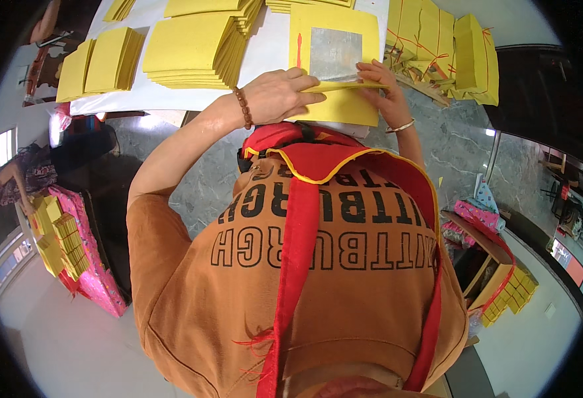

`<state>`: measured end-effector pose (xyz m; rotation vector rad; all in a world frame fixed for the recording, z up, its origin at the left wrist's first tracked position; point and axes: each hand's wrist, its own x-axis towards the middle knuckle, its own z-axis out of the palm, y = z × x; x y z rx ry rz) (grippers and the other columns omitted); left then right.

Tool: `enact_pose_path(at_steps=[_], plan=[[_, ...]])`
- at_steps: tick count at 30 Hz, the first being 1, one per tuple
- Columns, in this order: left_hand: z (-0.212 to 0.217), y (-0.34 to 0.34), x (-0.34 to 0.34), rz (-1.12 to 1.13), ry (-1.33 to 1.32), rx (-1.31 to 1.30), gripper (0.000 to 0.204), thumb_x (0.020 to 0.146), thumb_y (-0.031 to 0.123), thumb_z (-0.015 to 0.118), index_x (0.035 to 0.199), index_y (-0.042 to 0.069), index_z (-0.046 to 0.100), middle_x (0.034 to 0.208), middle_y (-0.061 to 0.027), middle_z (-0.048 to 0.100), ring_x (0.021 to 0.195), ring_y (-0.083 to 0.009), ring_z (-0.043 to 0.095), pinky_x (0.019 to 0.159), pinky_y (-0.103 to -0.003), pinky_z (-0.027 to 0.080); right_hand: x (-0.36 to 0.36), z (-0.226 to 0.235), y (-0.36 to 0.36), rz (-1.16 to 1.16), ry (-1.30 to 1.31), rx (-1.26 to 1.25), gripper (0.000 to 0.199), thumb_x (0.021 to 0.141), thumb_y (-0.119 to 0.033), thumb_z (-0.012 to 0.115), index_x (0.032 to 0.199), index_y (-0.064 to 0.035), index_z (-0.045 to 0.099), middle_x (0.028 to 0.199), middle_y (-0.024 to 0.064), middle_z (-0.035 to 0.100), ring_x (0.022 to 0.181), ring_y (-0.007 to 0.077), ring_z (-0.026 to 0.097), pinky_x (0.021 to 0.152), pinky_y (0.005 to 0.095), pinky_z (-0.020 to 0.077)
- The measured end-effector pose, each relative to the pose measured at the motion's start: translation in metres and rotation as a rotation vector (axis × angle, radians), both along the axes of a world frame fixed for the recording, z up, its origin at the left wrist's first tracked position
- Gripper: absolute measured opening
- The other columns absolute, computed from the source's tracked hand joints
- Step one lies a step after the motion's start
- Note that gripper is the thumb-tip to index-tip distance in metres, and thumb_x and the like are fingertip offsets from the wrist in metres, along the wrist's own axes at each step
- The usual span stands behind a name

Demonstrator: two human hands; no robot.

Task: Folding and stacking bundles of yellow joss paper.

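1. Your left hand (279,95) presses flat, fingers together, on the yellow paper sheet (334,106) at the table's near edge.
2. Your right hand (382,86) pinches that sheet's folded edge just below its silver foil square (335,53).
3. Stacks of yellow sheets (195,50) lie on the white table cover (271,46) to the left.

The paper sheet (334,40) was bright yellow — a silver foil square at its centre, a thin red stroke beside it. The shirt (344,285) was orange-brown with black lettering, the apron strap (298,252) red.
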<state>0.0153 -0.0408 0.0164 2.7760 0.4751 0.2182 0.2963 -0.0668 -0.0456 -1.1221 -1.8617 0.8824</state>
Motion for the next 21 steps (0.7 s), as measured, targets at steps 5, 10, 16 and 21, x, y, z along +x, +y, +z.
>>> enact_pose_path(at_steps=[5, 10, 16, 21], plan=[[0.016, -0.008, 0.003, 0.013, 0.133, 0.022, 0.081, 0.057, 0.021, 0.074, 0.131, 0.015, 0.042, 0.118, -0.0086, 0.050, 0.106, -0.0265, 0.047, 0.089, -0.037, 0.042, -0.002, -0.001, -0.001, -0.025, 0.044, -0.007, 0.030, 0.076, -0.010, 0.067, 0.105, -0.0116, 0.061, 0.121, 0.0018, 0.056, 0.125, 0.0253, 0.035, 0.104, 0.0374, 0.0270], [0.011, 0.004, -0.003, -0.032, 0.051, -0.059, 0.086, 0.055, 0.019, 0.075, 0.133, 0.015, 0.040, 0.119, -0.0084, 0.049, 0.104, -0.0266, 0.047, 0.089, -0.038, 0.041, -0.001, -0.004, 0.000, -0.025, 0.072, -0.019, 0.028, 0.077, -0.011, 0.066, 0.104, -0.0108, 0.061, 0.121, 0.0020, 0.055, 0.125, 0.0251, 0.035, 0.104, 0.0373, 0.0268], [0.013, 0.013, -0.008, -0.058, -0.023, -0.231, 0.064, 0.064, 0.016, 0.073, 0.123, 0.013, 0.050, 0.118, -0.0105, 0.051, 0.104, -0.0287, 0.047, 0.091, -0.040, 0.043, -0.001, -0.003, -0.001, -0.029, 0.079, -0.020, 0.025, 0.078, -0.011, 0.065, 0.103, -0.0108, 0.062, 0.122, 0.0019, 0.055, 0.126, 0.0249, 0.034, 0.104, 0.0374, 0.0261], [0.007, 0.017, -0.015, -0.050, -0.113, -0.190, 0.019, 0.085, 0.017, 0.052, 0.100, 0.006, 0.055, 0.122, -0.0150, 0.050, 0.105, -0.0311, 0.051, 0.088, -0.037, 0.045, 0.004, -0.007, 0.001, 0.019, 0.123, -0.022, 0.032, 0.076, -0.018, 0.068, 0.107, -0.0110, 0.060, 0.123, 0.0027, 0.054, 0.127, 0.0256, 0.033, 0.106, 0.0384, 0.0239]])
